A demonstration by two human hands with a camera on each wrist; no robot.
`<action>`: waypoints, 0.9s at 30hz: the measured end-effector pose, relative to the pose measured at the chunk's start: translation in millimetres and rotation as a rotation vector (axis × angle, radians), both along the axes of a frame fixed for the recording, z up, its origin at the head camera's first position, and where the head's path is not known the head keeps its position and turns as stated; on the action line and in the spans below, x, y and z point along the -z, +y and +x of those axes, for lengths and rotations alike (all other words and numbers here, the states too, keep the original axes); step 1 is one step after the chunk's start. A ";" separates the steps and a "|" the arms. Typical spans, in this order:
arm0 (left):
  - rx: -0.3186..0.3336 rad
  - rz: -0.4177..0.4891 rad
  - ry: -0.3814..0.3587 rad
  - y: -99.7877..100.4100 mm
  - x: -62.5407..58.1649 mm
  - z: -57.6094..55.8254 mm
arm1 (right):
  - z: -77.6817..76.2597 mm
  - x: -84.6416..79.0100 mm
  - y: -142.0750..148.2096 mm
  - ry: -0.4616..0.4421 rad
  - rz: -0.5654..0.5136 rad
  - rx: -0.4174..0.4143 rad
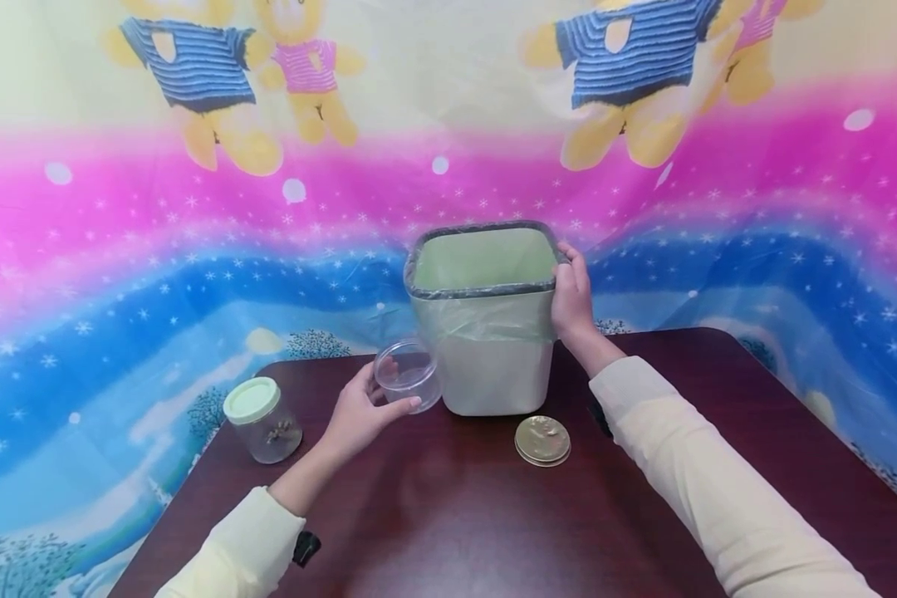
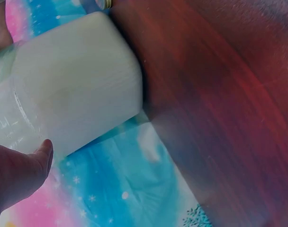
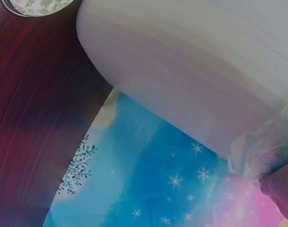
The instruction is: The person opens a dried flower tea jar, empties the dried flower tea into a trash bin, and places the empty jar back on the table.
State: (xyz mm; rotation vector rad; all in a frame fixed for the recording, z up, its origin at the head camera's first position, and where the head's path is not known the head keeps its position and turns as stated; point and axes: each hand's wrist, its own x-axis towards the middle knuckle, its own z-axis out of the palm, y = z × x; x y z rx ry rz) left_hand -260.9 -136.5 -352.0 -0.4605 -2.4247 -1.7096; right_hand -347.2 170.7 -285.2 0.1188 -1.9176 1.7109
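My left hand (image 1: 362,411) grips a small clear plastic tub (image 1: 407,382), tilted a little, just left of a pale trash bin (image 1: 493,370). The bin stands upright near the table's far edge, lined with a thin greenish bag (image 1: 486,320) under a grey rim ring. On the bin's right side, my right hand (image 1: 574,295) holds the rim with the fingers at its outside. In the left wrist view the thumb (image 2: 43,156) lies against the see-through tub. The right wrist view shows the crumpled bag (image 3: 260,151) beside part of the right hand (image 3: 281,189).
A clear jar (image 1: 272,436) with a pale green lid and small dark contents stands at the table's left edge. In front of the bin lies a round gold lid-like disc (image 1: 542,438). A printed cloth (image 1: 359,282) hangs behind the dark red table (image 1: 448,515).
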 end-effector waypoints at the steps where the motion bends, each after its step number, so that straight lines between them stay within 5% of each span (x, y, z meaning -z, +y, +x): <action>1: 0.005 -0.001 -0.004 1.0 2.3 0.0 | 0.2 -0.1 0.2 -0.002 0.001 0.001; 16: 0.053 -0.088 -0.047 12.7 41.0 2.5 | -0.1 0.6 -0.2 -0.026 0.009 -0.005; 27: 0.156 -0.166 -0.103 18.5 63.2 4.2 | 1.6 -0.3 1.3 -0.025 0.018 0.004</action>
